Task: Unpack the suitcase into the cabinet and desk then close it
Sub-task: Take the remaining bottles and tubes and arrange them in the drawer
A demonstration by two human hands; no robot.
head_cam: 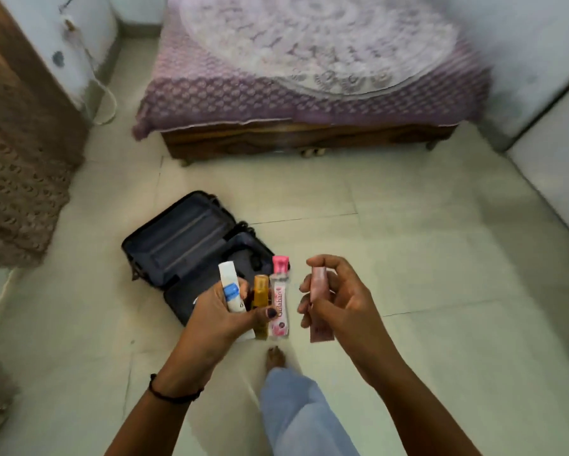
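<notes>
Standing near the open suitcase (191, 255) on the floor, the person's left hand (217, 311) bunches three bottles (260, 304); the right hand (339, 297) pinches a pink tube (321, 291). Risk: the crowded left grip may drop one.

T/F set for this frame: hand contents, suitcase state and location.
1. The left hand holds three things: a white tube with a blue band, an amber bottle and a clear bottle with a pink cap. True.
2. The right hand is empty. False: it pinches a pale pink tube.
3. The dark navy suitcase lies open. True.
4. The suitcase sits on the bed. False: it lies on the tiled floor, in front of the purple-covered bed.
</notes>
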